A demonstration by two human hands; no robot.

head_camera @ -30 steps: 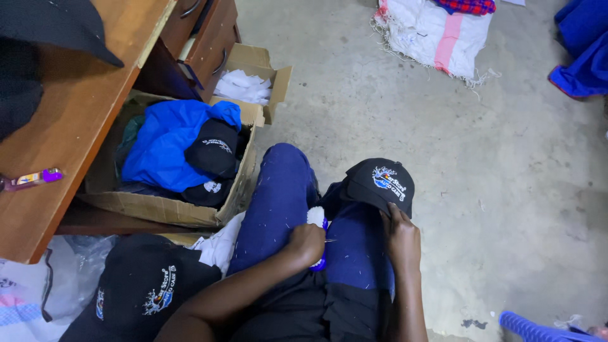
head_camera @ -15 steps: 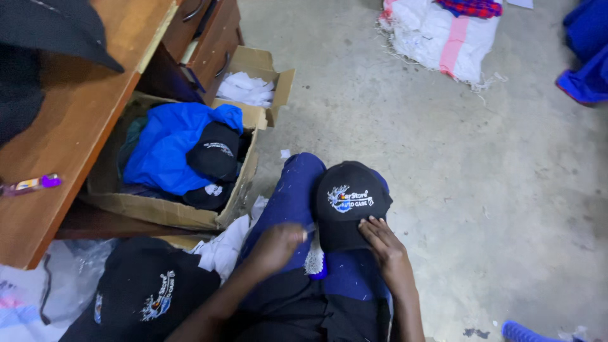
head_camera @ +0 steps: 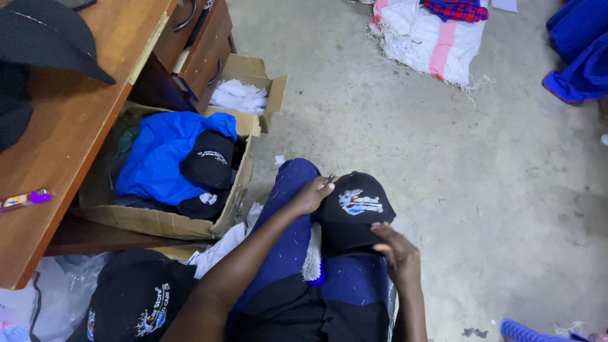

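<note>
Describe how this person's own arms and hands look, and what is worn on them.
Both forearms are bare: no sleeves reach into view, and no gloves cover the left hand or the right hand. No watch, bracelet or ring shows on either wrist or on the fingers. Both arms are slim and enter from the bottom edge of the picture. Below them, the legs wear dark blue trousers.

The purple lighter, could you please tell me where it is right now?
In the head view, the purple lighter lies at the far left on the wooden desk, near its front edge, left of the cardboard box of caps.
</note>
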